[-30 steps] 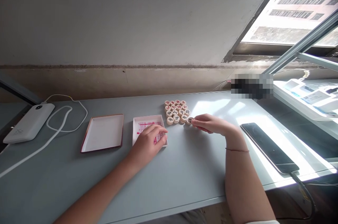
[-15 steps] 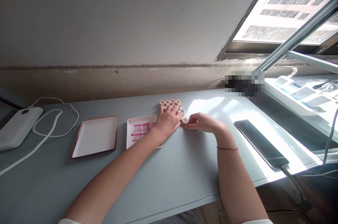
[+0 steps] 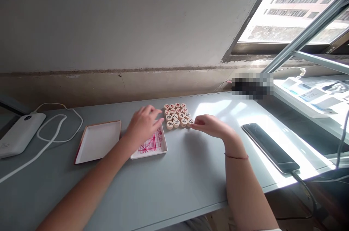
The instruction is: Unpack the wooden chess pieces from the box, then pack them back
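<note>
Left hand (image 3: 143, 124) has just come off the round pieces (image 3: 175, 116) and is over the patterned box (image 3: 149, 156), fingers spread, so the block of marked tops shows again; the rows look close-packed. Right hand (image 3: 209, 125) has its fingertips at the block's near right corner piece (image 3: 190, 122), but can't tell if it's pinching or only touching. Block sits on the surface (image 3: 191, 183) just beside the box's far right corner, tight on that side, with open room toward the front edge and toward the phone (image 3: 269, 147) on the right.
</note>
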A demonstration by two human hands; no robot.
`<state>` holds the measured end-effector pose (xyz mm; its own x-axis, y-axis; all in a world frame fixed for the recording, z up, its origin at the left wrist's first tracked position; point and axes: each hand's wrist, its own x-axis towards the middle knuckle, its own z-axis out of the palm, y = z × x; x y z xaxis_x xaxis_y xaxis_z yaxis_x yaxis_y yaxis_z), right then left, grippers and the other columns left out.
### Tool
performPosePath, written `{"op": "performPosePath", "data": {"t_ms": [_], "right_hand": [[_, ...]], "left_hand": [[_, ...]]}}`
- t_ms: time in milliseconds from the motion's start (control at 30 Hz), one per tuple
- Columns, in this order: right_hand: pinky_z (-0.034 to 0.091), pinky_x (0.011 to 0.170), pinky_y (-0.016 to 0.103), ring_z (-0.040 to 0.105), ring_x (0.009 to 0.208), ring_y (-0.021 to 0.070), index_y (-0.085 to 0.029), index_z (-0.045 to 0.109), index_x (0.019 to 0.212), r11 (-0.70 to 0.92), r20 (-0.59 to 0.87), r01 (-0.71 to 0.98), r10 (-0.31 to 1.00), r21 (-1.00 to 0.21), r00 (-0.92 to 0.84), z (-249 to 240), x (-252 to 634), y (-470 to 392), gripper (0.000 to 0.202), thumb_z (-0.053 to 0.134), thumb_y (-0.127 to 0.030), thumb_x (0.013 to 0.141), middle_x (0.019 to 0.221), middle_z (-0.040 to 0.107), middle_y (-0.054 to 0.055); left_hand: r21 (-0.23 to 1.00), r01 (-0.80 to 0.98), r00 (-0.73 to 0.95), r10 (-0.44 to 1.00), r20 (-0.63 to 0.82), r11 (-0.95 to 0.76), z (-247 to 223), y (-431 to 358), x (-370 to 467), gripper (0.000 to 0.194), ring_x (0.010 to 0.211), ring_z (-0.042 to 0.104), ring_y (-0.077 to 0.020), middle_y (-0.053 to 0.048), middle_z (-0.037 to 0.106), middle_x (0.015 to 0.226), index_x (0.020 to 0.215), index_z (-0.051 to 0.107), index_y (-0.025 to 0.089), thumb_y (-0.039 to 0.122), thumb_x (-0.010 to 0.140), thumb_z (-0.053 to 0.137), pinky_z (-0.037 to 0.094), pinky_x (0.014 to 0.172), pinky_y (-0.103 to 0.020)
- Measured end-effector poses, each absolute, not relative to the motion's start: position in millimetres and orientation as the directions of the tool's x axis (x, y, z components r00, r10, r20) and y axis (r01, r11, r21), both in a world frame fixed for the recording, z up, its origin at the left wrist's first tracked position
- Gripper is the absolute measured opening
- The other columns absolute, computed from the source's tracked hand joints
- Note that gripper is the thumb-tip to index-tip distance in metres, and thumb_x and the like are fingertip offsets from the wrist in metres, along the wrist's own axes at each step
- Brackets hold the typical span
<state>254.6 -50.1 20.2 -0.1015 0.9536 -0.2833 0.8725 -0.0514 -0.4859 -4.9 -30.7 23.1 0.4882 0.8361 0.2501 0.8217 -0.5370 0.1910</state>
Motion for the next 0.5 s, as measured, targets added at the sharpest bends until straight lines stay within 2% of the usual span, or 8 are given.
{"op": "performPosePath", "data": {"t_ms": [100, 167, 200, 267, 367, 433, 500], "right_hand": [[0.032, 0.052, 0.024, 0.043, 0.057, 0.0115, -0.02, 0.056, 0.074, 0.102, -0.093, 0.79, 0.976, -0.605, -0.197, 29.9, 217.9, -60.1, 0.025, 0.049, -0.041, 0.086, 0.066, 0.055, 0.0], [0.037, 0.059, 0.024, 0.051, 0.065, 0.0131, -0.019, 0.059, 0.082, 0.274, 0.006, 0.718, 0.936, -0.64, -0.351, 28.1, 183.7, -65.1, 0.021, 0.045, -0.032, 0.09, 0.074, 0.061, 0.002], [0.038, 0.064, 0.025, 0.053, 0.072, 0.0148, -0.018, 0.06, 0.085, 0.372, 0.074, 0.71, 0.907, -0.598, -0.414, 24.5, 166.6, -66.4, 0.018, 0.045, -0.028, 0.09, 0.08, 0.063, 0.004], [0.039, 0.072, 0.029, 0.055, 0.083, 0.0191, -0.016, 0.061, 0.092, 0.491, 0.117, 0.765, 0.864, -0.417, -0.491, 14.3, 137.4, -66.1, 0.017, 0.045, -0.021, 0.089, 0.087, 0.064, 0.008], [0.038, 0.073, 0.034, 0.054, 0.087, 0.0242, -0.013, 0.06, 0.098, 0.51, 0.058, 0.846, 0.859, -0.156, -0.508, 0.5, 111.6, -59.9, 0.019, 0.044, -0.017, 0.088, 0.095, 0.063, 0.013], [0.038, 0.073, 0.036, 0.055, 0.086, 0.0258, -0.012, 0.06, 0.099, 0.486, 0.004, 0.871, 0.873, -0.077, -0.487, -3.9, 103.9, -55.0, 0.02, 0.044, -0.016, 0.087, 0.095, 0.063, 0.015], [0.037, 0.073, 0.036, 0.055, 0.086, 0.0266, -0.013, 0.06, 0.096, 0.453, -0.042, 0.889, 0.889, -0.064, -0.456, -4.7, 99.0, -51.6, 0.018, 0.045, -0.016, 0.086, 0.092, 0.063, 0.014]], "left_hand": [[0.222, 0.872, 0.378, 0.887, 0.266, -0.437, 23.7, -50.1, -49.1, 0.027, 0.086, 0.058, -0.0197, -0.007, 0.053, 0.1, 0.108, 0.063, 0.02, 0.032, 0.094, 0.043, 0.045, 0.074, -0.032], [0.242, 0.846, 0.404, 0.867, 0.29, -0.475, 18.9, -66.1, -68.0, 0.026, 0.086, 0.058, -0.0188, -0.006, 0.053, 0.097, 0.102, 0.064, 0.02, 0.033, 0.094, 0.043, 0.045, 0.075, -0.032], [0.246, 0.817, 0.446, 0.843, 0.302, -0.521, 15.3, -73.9, -73.6, 0.024, 0.087, 0.057, -0.0188, -0.005, 0.055, 0.096, 0.097, 0.064, 0.02, 0.033, 0.094, 0.044, 0.045, 0.078, -0.032], [0.224, 0.769, 0.519, 0.789, 0.33, -0.599, 6.3, -87.4, -78.8, 0.02, 0.086, 0.056, -0.0183, -0.004, 0.058, 0.092, 0.088, 0.063, 0.02, 0.032, 0.093, 0.046, 0.043, 0.079, -0.032], [0.204, 0.714, 0.572, 0.726, 0.381, -0.67, -8.4, -100.7, -78.4, 0.012, 0.085, 0.056, -0.0186, -0.003, 0.063, 0.089, 0.086, 0.061, 0.019, 0.029, 0.089, 0.054, 0.04, 0.078, -0.034], [0.214, 0.695, 0.575, 0.709, 0.408, -0.687, -16.3, -105.4, -77.5, 0.009, 0.085, 0.056, -0.0183, -0.003, 0.064, 0.088, 0.086, 0.062, 0.019, 0.027, 0.087, 0.057, 0.04, 0.079, -0.034], [0.216, 0.687, 0.573, 0.7, 0.425, -0.694, -21.4, -108.1, -77.8, 0.007, 0.084, 0.057, -0.0183, -0.002, 0.065, 0.086, 0.085, 0.062, 0.02, 0.024, 0.087, 0.057, 0.039, 0.079, -0.034]]}}
